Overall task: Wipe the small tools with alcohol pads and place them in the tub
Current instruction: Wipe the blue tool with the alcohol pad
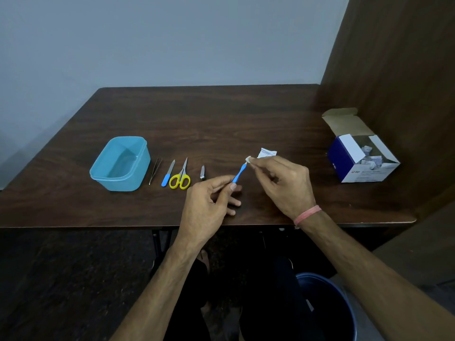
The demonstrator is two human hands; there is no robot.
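Left hand pinches the blue handle of a small tool between thumb and fingers, holding it tilted above the dark wooden table, tip pointing up and away. Right hand, a pink band at its wrist, grips a white alcohol pad in curled fingertips, pressed against the tool's tip. Just behind that hand lies a torn white wrapper. To the left, four more tools rest in a row on the table: nail clippers, yellow-handled scissors, a blue-handled file and tweezers. Beside the tweezers stands the light-blue tub, nothing visible inside. An opened box of pads sits well apart at the table's right edge. A blue bin stands on the floor below.
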